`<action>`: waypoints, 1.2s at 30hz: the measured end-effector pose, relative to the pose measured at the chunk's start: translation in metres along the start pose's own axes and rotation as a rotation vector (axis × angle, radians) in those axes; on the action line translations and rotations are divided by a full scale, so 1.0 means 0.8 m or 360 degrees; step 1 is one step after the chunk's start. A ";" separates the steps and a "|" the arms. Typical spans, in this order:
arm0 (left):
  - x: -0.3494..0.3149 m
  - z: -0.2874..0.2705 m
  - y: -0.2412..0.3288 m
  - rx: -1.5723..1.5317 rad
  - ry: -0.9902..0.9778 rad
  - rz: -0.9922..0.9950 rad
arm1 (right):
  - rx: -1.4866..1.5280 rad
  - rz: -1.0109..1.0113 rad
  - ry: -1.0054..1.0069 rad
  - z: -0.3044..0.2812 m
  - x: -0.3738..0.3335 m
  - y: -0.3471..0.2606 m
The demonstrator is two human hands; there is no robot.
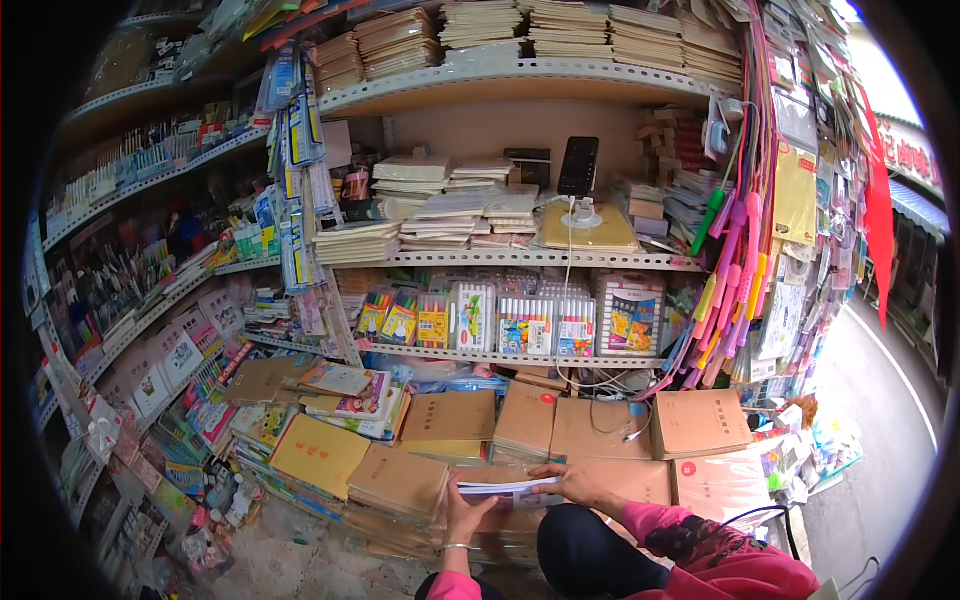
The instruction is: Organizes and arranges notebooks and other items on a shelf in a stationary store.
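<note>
A thin stack of white paper sheets or booklets (508, 488) is held level in front of my knees. My left hand (466, 516) grips its left end, the thumb along the near side. My right hand (582, 484) has hold of the opposite end, fingers over the top edge. Whether the stack is bound I cannot make out. Just beyond it lie piles of brown-covered notebooks (525, 420), and another brown pile (398, 478) sits beside my left hand. A yellow-covered book (318, 455) tops the pile farther left.
Shelves ahead carry paper stacks (455, 215), marker sets (525, 325) and a phone (579, 166) on a stand with a white cable (569, 255). Pens and packets crowd the left shelves (150, 335). Colourful straps (735, 260) hang at the right, beside a road (880, 390).
</note>
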State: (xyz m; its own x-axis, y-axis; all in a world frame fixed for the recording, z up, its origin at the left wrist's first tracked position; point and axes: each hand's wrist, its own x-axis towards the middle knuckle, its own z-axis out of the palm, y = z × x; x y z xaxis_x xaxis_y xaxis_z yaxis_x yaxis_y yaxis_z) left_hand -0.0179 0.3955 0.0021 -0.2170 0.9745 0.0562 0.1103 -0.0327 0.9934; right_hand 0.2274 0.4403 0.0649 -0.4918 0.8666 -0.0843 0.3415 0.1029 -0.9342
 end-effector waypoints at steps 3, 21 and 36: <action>0.017 0.000 -0.026 -0.0069 0.0062 0.0098 | 0.0027 0.0053 0.0053 -0.001 -0.002 0.007; 0.003 -0.028 0.042 -0.1110 0.0270 -0.0122 | 0.0325 0.0082 0.0117 -0.070 0.013 -0.079; -0.012 -0.035 0.015 -0.1711 -0.0140 -0.0235 | -0.1601 -0.1578 -0.0383 0.108 -0.080 -0.068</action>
State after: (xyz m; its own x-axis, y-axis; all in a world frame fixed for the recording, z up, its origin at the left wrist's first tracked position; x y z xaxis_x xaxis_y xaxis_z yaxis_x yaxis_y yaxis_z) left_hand -0.0417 0.3799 0.0161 -0.0834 0.9959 -0.0359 -0.8267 -0.0490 0.5605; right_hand 0.1714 0.3371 0.0910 -0.9449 0.1419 0.2950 0.1451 0.9893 -0.0111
